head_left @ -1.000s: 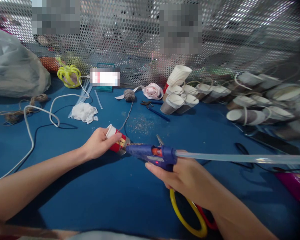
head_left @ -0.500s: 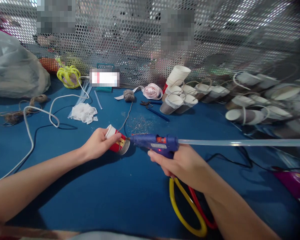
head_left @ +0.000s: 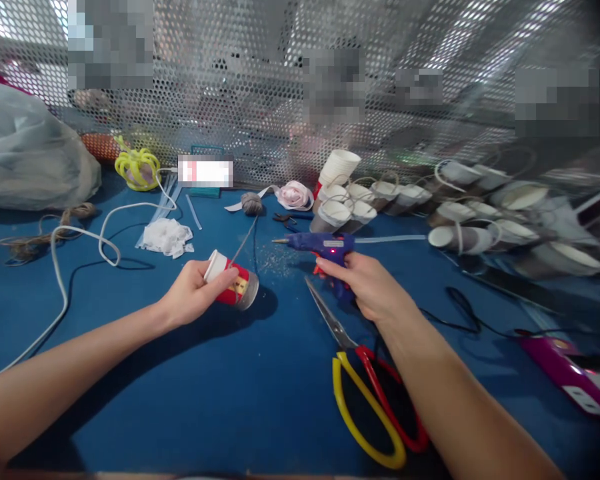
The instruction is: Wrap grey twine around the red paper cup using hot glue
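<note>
In left hand (head_left: 193, 292), tilted cup (head_left: 241, 288) (paper, seemingly).

A craft workshop: glue gun (head_left: 320, 241) over a blue bench (head_left: 195, 413), scissors (head_left: 349, 343) at five o'clock, many cups (head_left: 477, 239) from one to three.

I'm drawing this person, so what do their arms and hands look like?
The left arm and right arm are bare, with no sleeves showing. The left hand and right hand wear no gloves, and no watch, bracelet or ring shows.
</note>
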Available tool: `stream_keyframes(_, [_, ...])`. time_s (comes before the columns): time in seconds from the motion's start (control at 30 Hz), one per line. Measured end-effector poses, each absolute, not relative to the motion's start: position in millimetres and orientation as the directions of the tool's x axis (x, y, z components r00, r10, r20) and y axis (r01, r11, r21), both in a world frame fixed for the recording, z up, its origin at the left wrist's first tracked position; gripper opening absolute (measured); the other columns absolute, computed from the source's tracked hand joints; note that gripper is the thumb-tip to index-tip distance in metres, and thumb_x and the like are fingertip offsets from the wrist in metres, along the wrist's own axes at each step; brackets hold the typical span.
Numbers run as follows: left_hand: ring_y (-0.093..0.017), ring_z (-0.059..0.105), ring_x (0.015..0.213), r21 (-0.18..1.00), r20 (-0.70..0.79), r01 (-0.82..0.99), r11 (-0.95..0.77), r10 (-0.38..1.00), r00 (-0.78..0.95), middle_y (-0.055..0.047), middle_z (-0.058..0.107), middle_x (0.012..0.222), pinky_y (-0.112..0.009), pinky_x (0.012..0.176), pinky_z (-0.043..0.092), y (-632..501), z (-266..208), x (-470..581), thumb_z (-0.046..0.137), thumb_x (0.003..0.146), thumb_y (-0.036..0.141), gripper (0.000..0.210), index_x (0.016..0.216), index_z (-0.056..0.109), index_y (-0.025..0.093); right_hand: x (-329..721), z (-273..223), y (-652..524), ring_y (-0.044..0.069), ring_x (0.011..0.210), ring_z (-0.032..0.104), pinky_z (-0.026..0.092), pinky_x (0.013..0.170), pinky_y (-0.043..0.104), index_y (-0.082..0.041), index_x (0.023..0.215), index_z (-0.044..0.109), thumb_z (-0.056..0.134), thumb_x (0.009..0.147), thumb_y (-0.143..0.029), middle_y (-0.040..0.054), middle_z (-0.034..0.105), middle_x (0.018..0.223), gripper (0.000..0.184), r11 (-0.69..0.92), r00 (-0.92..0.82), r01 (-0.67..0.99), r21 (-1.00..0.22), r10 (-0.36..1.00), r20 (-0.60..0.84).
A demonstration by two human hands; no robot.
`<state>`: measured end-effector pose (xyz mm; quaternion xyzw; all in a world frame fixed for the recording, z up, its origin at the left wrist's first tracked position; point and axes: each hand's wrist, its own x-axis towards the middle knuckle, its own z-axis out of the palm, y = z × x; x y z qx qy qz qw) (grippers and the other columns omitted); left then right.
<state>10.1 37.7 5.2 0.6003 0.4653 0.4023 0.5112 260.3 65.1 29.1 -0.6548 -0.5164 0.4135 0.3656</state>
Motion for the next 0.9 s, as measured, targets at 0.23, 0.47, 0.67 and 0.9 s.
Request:
stream_keyframes(0.23, [-0.006,0.034,0.043,0.981,0.075,0.153,-0.116,0.964,0.254,0.004,0.044,0.047,-0.018,0.042,0.027,35,9,12,0.051,0.075,0.039,0.033,0.056,0.054,0.012,272,5,89,0.010,0.039,0.048,0.040,0.041,0.023,-0.016,0.064,0.051,0.045,0.081,-0.038,0.0014,0.054,0.052,0.028,-0.259,0.227,0.579,-0.773,0.962,-0.152])
stream_keyframes(0.47, [-0.007,0.036,0.046,0.980,0.083,0.151,-0.127,0.960,0.269,0.002,0.046,0.051,-0.019,0.045,0.029,35,6,11,0.050,0.076,0.041,0.035,0.060,0.057,0.011,268,17,93,0.035,0.093,0.055,0.039,0.076,0.046,-0.014,0.062,0.054,0.055,0.076,-0.031,0.0193,0.062,0.078,0.022,-0.242,0.270,0.810,-0.535,0.962,-0.027])
stream_keyframes(0.67, [-0.006,0.030,0.044,0.964,0.098,0.207,-0.168,0.945,0.313,0.004,0.039,0.047,-0.019,0.042,0.024,32,6,12,0.047,0.078,0.041,0.038,0.053,0.050,0.012,217,39,79,0.019,0.091,0.058,0.042,0.079,0.029,-0.019,0.081,0.067,0.038,0.083,-0.048,0.0063,0.066,0.094,0.041,0.049,-0.179,0.747,-0.662,0.975,-0.129])
stream_keyframes(0.9, [-0.006,0.027,0.045,0.954,0.096,0.220,-0.202,0.906,0.412,0.005,0.035,0.046,-0.020,0.043,0.022,27,3,14,0.047,0.079,0.042,0.041,0.049,0.043,0.014,166,33,70,0.013,0.073,0.056,0.042,0.071,0.026,-0.016,0.075,0.062,0.061,0.070,-0.042,0.0022,0.064,0.077,0.027,0.044,-0.383,0.197,-0.979,0.923,-0.035])
